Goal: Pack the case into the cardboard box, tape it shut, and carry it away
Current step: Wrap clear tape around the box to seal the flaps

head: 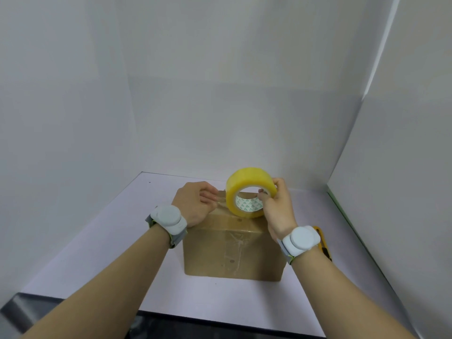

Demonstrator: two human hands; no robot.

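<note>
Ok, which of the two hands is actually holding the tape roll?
The right hand: its fingers hook through the core of the yellow tape roll. The left hand pinches the clear pulled-out tape end above the cardboard box.

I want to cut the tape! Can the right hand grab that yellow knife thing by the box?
Probably not yet. The right hand is gripping the yellow roll of clear tape. The yellow and black utility knife lies just beside that wrist, so nothing blocks it once the roll is released.
</note>
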